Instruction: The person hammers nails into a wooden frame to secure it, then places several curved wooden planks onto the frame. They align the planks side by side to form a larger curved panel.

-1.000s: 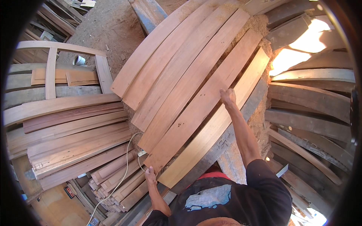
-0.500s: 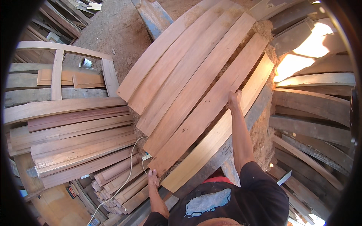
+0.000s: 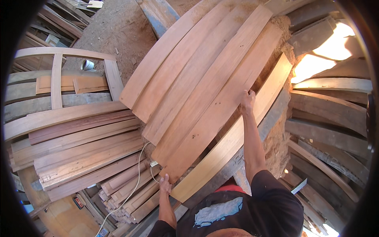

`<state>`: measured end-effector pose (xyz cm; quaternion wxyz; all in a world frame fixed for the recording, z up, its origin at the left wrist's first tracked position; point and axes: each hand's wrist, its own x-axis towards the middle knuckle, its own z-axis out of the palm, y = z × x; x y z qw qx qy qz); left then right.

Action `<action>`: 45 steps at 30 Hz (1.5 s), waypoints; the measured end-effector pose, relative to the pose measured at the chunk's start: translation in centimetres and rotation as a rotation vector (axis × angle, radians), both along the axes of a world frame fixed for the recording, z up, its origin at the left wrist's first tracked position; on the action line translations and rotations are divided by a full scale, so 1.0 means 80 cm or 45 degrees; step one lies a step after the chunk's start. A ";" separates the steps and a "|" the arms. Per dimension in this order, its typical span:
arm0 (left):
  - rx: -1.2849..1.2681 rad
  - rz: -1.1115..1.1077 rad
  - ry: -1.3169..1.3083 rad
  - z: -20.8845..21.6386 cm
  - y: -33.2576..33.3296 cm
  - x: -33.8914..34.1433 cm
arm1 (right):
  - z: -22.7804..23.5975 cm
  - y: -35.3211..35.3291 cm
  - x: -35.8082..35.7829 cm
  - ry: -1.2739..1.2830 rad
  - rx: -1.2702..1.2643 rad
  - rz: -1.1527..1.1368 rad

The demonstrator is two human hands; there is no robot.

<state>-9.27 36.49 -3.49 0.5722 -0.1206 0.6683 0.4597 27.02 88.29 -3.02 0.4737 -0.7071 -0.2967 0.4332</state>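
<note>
Several flat reddish-brown wooden planks lie side by side in front of me, running from lower left to upper right. My left hand is closed on the near end of the rightmost reddish plank, its thumb on the top face. Farther up, my right hand grips the same plank's right edge, the fingertips partly hidden. This plank lies close against the neighbouring plank. Nearest my body is a paler yellowish plank, set apart from the held one by a dark gap that widens toward the far end.
Stacked boards fill the left side, with a wooden frame beyond them. A white cable loops past the planks' near ends. Dark beams lie at the right, beside sawdust. A white cup rests on the ground.
The held plank has shifted away from me against its neighbour, narrowing the gap between them. The gap to the pale plank has widened. Both hands have moved slightly with the plank.
</note>
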 end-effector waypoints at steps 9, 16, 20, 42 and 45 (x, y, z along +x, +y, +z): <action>0.112 0.234 0.274 -0.008 0.048 0.038 | -0.031 0.024 -0.021 0.290 0.287 0.002; 0.142 0.236 0.381 -0.035 0.138 -0.039 | -0.043 0.098 -0.031 0.285 0.527 0.254; 0.149 0.147 0.458 -0.039 0.182 -0.118 | -0.110 0.143 -0.071 -0.031 0.571 0.047; 0.268 -1.808 0.950 0.027 0.258 0.177 | 0.068 -0.241 0.194 -0.570 -0.279 0.251; 0.404 -1.769 0.783 0.050 0.258 0.155 | 0.065 -0.256 0.179 -0.616 -0.219 0.189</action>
